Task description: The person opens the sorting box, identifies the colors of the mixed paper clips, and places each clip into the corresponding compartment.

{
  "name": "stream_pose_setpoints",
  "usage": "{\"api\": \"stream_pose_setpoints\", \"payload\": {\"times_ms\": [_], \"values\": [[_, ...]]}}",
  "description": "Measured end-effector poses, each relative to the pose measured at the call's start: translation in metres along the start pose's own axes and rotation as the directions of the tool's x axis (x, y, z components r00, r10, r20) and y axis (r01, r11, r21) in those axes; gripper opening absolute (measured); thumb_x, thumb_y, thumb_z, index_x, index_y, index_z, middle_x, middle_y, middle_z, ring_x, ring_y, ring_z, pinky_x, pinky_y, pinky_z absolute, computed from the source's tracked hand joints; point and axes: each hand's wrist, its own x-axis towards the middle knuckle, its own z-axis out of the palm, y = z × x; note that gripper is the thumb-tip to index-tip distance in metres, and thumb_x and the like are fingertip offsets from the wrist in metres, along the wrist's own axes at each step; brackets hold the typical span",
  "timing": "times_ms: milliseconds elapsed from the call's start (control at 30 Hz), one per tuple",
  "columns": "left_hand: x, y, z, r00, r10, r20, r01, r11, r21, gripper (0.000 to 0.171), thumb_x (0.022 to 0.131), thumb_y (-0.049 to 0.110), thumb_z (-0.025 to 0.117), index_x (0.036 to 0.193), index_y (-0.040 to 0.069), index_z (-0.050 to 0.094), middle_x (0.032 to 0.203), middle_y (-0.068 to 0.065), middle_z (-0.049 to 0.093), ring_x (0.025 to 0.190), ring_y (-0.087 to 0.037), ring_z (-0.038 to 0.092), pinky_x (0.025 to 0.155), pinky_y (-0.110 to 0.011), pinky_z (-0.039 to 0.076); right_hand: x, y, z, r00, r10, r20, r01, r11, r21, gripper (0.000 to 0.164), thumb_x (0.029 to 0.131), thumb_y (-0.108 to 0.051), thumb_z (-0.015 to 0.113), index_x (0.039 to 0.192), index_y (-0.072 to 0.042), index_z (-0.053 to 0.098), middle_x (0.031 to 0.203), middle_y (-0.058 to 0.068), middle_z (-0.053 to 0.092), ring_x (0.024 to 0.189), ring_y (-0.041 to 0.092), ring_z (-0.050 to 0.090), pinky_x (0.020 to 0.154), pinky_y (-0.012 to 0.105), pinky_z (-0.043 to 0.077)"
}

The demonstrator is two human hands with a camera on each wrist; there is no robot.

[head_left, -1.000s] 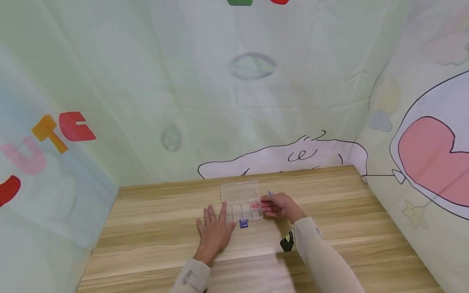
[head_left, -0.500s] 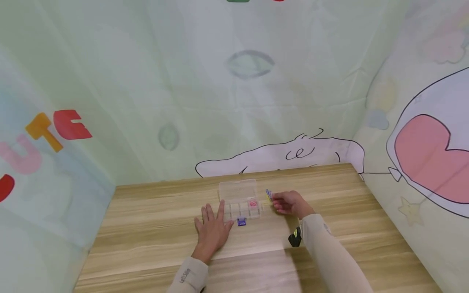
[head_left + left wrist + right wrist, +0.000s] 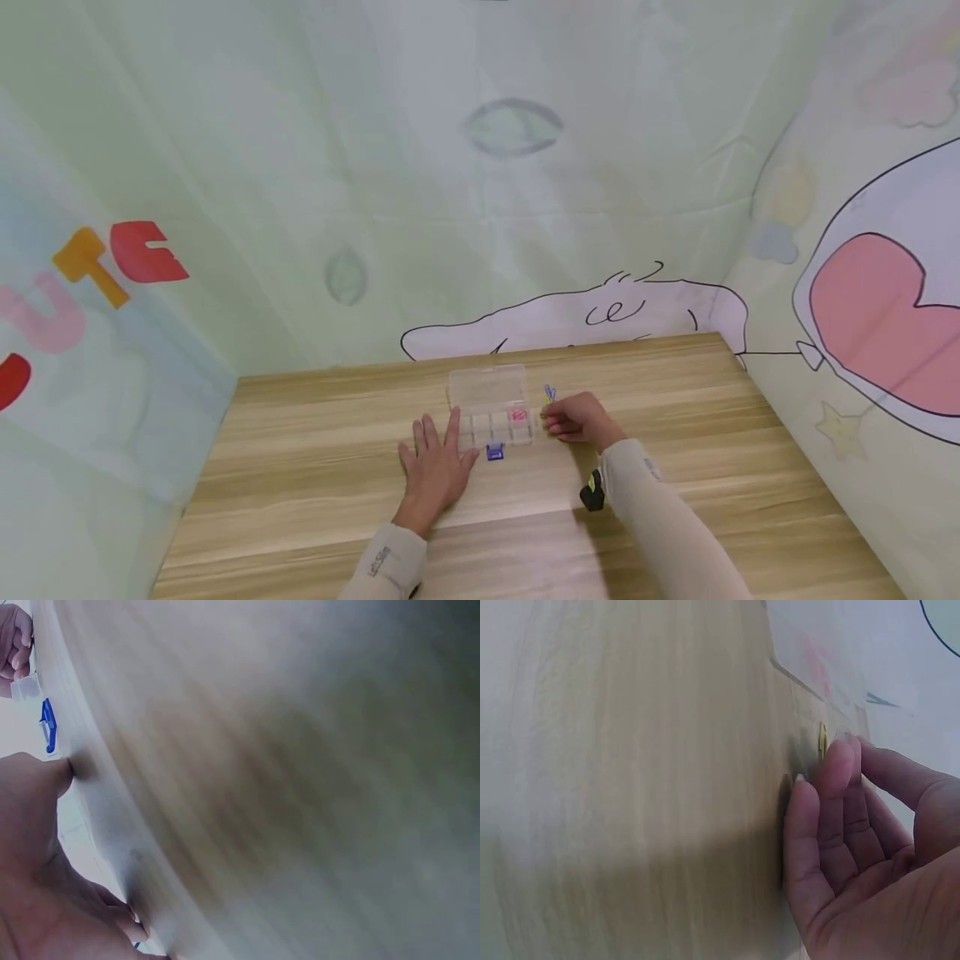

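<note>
A clear plastic compartment box (image 3: 487, 429) lies on the wooden table with its lid (image 3: 487, 387) swung back. Small red pieces (image 3: 518, 414) fill one compartment at its back right. My left hand (image 3: 433, 475) rests flat beside the box, fingers spread, index finger and thumb at its left and front sides. At the right of the box, my right hand (image 3: 579, 418) pinches a yellow paper clip (image 3: 823, 741) between thumb and fingertips, its end poking out. Blue paper clips (image 3: 551, 392) lie just behind that hand. A blue clasp (image 3: 495, 452) sits at the box's front edge.
The wooden table (image 3: 300, 467) reaches back to a printed cloth wall (image 3: 405, 208), with more cloth at both sides. A black wrist device (image 3: 592, 492) hangs by the right sleeve.
My right hand first moved right from the box's edge to the paper clips, then came back a little left with a yellow paper clip. The left hand has stayed in place.
</note>
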Motion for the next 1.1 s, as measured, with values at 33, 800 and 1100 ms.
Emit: {"api": "stream_pose_setpoints", "payload": {"times_ms": [33,800,1100], "values": [[0.000,0.000,0.000,1.000,-0.002,0.001,0.002,1.000,0.002,0.077,0.087,0.060,0.040,0.147,0.025,0.007,0.145,-0.028,0.010,0.132,-0.043,0.005,0.093,-0.069,0.004,0.000,0.001,0.001,1.000,-0.002,-0.006,0.002,1.000,-0.018,0.016,0.076,-0.013,0.071,0.084,0.000,0.068,0.069,0.007,0.066,0.054,0.015,0.060,0.054,0.030,0.050],[0.000,0.001,-0.001,1.000,-0.001,-0.003,0.001,1.000,-0.004,0.077,0.087,0.058,0.042,0.147,0.025,0.007,0.145,-0.028,0.012,0.132,-0.043,0.006,0.093,-0.069,0.005,-0.004,0.002,0.022,0.953,-0.202,-0.228,0.074,0.879,-0.470,0.016,0.071,-0.016,0.071,0.058,-0.007,0.067,0.053,0.003,0.062,0.046,0.014,0.058,0.040,0.025,0.041],[0.000,0.000,-0.001,1.000,0.011,-0.012,-0.010,1.000,0.006,0.076,0.088,0.058,0.041,0.147,0.024,0.008,0.144,-0.028,0.014,0.132,-0.043,0.008,0.093,-0.069,0.006,-0.012,0.002,0.027,0.915,-0.304,-0.266,0.092,0.798,-0.596,0.014,0.073,-0.018,0.068,0.059,-0.017,0.069,0.051,-0.004,0.060,0.047,0.013,0.056,0.040,0.027,0.039]]}}
